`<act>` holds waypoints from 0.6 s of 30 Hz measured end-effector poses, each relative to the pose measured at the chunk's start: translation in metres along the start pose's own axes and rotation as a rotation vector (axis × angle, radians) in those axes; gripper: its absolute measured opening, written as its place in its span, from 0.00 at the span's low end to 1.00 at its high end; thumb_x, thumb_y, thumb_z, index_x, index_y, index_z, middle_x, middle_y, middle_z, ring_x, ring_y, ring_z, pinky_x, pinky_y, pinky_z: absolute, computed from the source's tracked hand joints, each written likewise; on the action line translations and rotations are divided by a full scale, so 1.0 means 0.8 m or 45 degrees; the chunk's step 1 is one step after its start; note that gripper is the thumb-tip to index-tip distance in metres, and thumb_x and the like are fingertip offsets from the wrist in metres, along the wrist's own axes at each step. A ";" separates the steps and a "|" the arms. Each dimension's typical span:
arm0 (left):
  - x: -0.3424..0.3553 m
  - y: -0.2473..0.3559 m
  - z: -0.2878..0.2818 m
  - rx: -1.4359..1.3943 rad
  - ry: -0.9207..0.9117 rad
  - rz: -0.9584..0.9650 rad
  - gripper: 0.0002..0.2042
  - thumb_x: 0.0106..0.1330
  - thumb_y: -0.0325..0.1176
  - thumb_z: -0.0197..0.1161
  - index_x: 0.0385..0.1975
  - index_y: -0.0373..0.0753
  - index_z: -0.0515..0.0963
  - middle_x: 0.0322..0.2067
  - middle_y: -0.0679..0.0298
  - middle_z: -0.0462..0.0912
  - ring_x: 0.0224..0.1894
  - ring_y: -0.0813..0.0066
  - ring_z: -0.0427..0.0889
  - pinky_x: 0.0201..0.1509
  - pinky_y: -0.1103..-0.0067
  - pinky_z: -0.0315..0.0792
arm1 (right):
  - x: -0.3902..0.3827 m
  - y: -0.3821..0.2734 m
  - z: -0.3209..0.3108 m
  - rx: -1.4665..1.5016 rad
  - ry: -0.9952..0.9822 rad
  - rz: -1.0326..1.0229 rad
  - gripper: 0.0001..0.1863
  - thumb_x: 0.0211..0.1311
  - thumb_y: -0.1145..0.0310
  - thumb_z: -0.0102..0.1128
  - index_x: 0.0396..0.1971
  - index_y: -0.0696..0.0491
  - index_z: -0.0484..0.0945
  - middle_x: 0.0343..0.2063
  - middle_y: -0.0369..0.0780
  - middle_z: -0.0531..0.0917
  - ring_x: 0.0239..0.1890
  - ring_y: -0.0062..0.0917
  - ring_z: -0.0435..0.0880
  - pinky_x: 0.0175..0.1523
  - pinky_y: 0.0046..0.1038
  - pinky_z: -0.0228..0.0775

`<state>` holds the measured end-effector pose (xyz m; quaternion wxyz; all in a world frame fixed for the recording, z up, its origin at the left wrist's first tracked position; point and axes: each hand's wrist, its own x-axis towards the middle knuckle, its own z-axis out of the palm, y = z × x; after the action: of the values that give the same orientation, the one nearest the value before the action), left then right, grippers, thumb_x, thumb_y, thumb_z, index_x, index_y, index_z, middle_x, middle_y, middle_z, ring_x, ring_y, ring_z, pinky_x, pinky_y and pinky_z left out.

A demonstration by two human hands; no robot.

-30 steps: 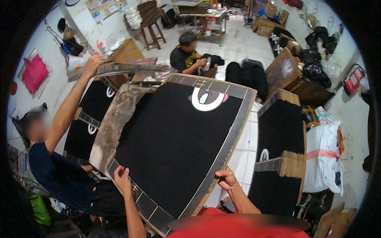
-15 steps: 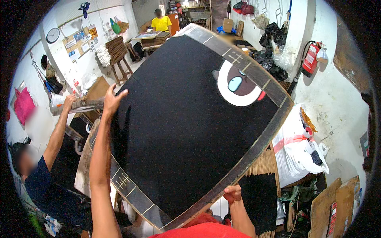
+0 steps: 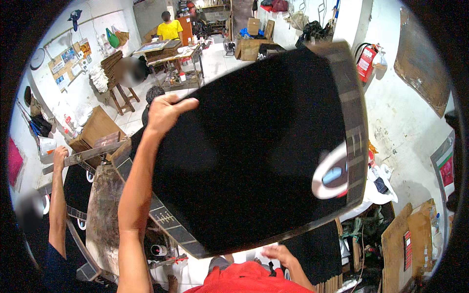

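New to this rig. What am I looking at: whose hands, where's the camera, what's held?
No robot here: a person works bare-handed, filmed by a wide fisheye camera on their head, so straight edges bend. Picture left is their left. Their left hand grips the upper-left edge of a large black panel with a white-ringed motif. Their right hand sits below its lower edge, no contact visible. At left, another person's hand is on a wooden beam; black sheets with white rings lie nearby.
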<state>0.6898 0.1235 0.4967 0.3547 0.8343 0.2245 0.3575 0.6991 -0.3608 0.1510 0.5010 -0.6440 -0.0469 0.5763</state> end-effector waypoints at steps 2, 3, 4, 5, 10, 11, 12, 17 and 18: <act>-0.015 -0.005 0.028 0.128 -0.036 0.175 0.23 0.45 0.50 0.72 0.11 0.36 0.72 0.11 0.67 0.71 0.15 0.81 0.68 0.19 0.78 0.62 | -0.019 -0.022 0.032 -0.864 0.059 0.095 0.13 0.52 0.65 0.63 0.37 0.54 0.82 0.31 0.41 0.84 0.35 0.30 0.82 0.46 0.32 0.71; -0.025 -0.009 0.041 0.150 -0.089 0.240 0.24 0.44 0.51 0.72 0.11 0.35 0.73 0.11 0.64 0.73 0.15 0.79 0.69 0.20 0.77 0.63 | -0.033 -0.045 0.049 -0.914 0.151 -0.236 0.13 0.51 0.66 0.63 0.37 0.55 0.81 0.31 0.42 0.83 0.36 0.32 0.82 0.47 0.33 0.71; -0.037 -0.012 0.054 0.227 -0.058 0.428 0.24 0.43 0.53 0.72 0.11 0.36 0.73 0.12 0.63 0.74 0.16 0.76 0.71 0.21 0.76 0.64 | -0.042 -0.078 0.066 -0.966 0.286 -0.472 0.13 0.51 0.68 0.62 0.37 0.56 0.81 0.32 0.43 0.83 0.37 0.34 0.81 0.47 0.34 0.71; -0.051 -0.016 0.070 0.259 0.001 0.612 0.24 0.41 0.54 0.71 0.11 0.37 0.72 0.12 0.62 0.74 0.16 0.73 0.73 0.22 0.75 0.65 | -0.051 -0.116 0.082 -1.016 0.424 -0.697 0.12 0.50 0.70 0.61 0.37 0.56 0.81 0.33 0.44 0.83 0.38 0.36 0.81 0.47 0.34 0.71; -0.105 -0.044 0.153 0.226 -0.321 1.064 0.23 0.37 0.55 0.70 0.11 0.43 0.67 0.15 0.67 0.71 0.20 0.69 0.74 0.24 0.74 0.66 | -0.056 -0.311 0.112 -1.584 1.242 -1.482 0.25 0.42 0.75 0.63 0.46 0.59 0.73 0.40 0.47 0.79 0.44 0.39 0.78 0.49 0.35 0.69; -0.113 -0.055 0.166 0.152 -0.341 1.148 0.22 0.38 0.55 0.69 0.12 0.44 0.68 0.15 0.68 0.70 0.20 0.70 0.73 0.24 0.75 0.65 | -0.043 -0.330 0.116 -1.624 1.150 -1.321 0.27 0.43 0.74 0.62 0.48 0.58 0.71 0.40 0.47 0.79 0.45 0.37 0.77 0.50 0.34 0.68; -0.118 -0.066 0.177 0.112 -0.394 1.209 0.21 0.39 0.55 0.68 0.13 0.45 0.69 0.15 0.69 0.69 0.20 0.72 0.73 0.26 0.76 0.65 | -0.026 -0.342 0.118 -1.504 0.914 -1.215 0.25 0.44 0.71 0.63 0.47 0.58 0.72 0.37 0.47 0.80 0.41 0.39 0.79 0.47 0.36 0.69; -0.124 -0.126 0.203 0.206 -0.776 1.103 0.17 0.42 0.47 0.68 0.21 0.42 0.71 0.24 0.66 0.73 0.32 0.71 0.74 0.37 0.76 0.64 | 0.089 -0.338 0.105 -1.688 0.434 -0.748 0.12 0.48 0.67 0.59 0.29 0.59 0.73 0.20 0.54 0.78 0.27 0.49 0.79 0.37 0.46 0.70; -0.127 -0.136 0.205 0.201 -0.719 1.049 0.17 0.42 0.46 0.69 0.23 0.42 0.71 0.26 0.66 0.73 0.34 0.71 0.73 0.39 0.75 0.64 | 0.105 -0.323 0.102 -1.683 0.432 -0.721 0.11 0.48 0.67 0.58 0.28 0.59 0.72 0.19 0.55 0.77 0.27 0.50 0.79 0.36 0.46 0.70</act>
<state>0.7355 0.0596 0.2893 0.1669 0.9419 -0.2017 0.2103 0.7964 -0.1312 0.2868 0.1383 -0.8550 -0.4705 0.1688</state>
